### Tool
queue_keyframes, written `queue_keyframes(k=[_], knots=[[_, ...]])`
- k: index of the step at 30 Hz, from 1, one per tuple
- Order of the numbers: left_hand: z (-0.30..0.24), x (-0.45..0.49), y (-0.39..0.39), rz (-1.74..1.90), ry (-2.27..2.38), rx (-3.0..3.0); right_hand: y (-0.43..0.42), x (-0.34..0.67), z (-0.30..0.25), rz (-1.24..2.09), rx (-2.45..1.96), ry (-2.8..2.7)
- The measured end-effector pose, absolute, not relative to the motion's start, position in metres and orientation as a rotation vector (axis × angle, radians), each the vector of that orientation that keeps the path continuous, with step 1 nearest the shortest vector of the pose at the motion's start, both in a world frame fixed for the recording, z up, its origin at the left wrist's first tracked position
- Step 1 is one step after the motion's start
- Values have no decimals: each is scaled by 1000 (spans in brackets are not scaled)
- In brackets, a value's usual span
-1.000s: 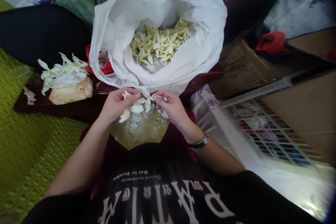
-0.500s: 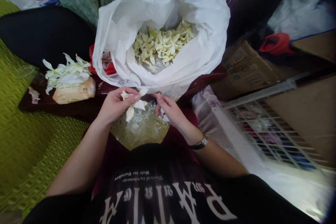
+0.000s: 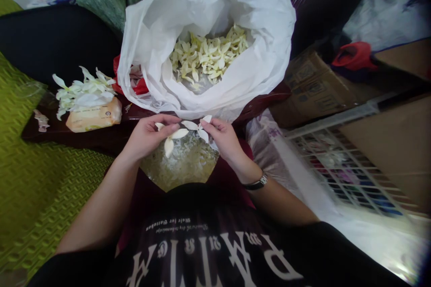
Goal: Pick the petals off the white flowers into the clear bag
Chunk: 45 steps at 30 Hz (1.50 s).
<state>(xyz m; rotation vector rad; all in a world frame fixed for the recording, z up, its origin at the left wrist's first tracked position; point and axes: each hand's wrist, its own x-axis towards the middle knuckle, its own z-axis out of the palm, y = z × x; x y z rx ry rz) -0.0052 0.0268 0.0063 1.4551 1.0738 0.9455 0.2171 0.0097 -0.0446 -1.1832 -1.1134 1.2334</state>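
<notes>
Between thumb and fingers, my left hand (image 3: 153, 134) pinches a cream-white artificial-looking flower (image 3: 171, 140) whose petals hang downward. My right hand (image 3: 220, 136) is closed on a second white flower (image 3: 199, 128), its petals spread toward the left hand. The two flowers are close together, and I cannot tell whether they touch. Below them, on my lap, a clear plastic bag (image 3: 183, 168) holds many small pale pieces. Just beyond my hands stands a large white plastic bag (image 3: 266, 67), open at the top, with a pile of cream flowers (image 3: 215, 56) inside.
To the left, white flowers (image 3: 82, 87) lie on an orange tissue pack (image 3: 96, 116) on a dark red bench (image 3: 129, 119). A red bag (image 3: 141, 86) sits beside the white one. At the right are a cardboard box (image 3: 313, 89) and a white wire rack (image 3: 350, 179).
My right hand has turned and risen slightly, and a white flower now shows clearly in its fingers. The flower in my left hand has shifted a little.
</notes>
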Motion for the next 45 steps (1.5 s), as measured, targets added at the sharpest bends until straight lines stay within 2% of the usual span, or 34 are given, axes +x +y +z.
queue_keyframes(k=[7, 11, 15, 28, 37, 42, 45], knots=[[11, -1, 28, 1016, 1079, 1387, -1, 220, -38, 1285, -1273, -1403], [8, 12, 28, 987, 996, 1407, -8, 203, -29, 1435, -1031, -1317], [-3, 21, 27, 1058, 904, 1236, -7, 193, -25, 1420, -946, -1079], [-8, 25, 22, 1164, 1022, 1198, -6, 189, -23, 1554, -927, -992], [-16, 28, 22, 1206, 1064, 1198, -3, 189, -25, 1379, -1036, -1043], [-8, 25, 21, 1078, 994, 1240, -3, 190, -26, 1438, -1025, -999], [-4, 25, 20, 1118, 985, 1271, -4, 190, -27, 1467, -997, -1011]])
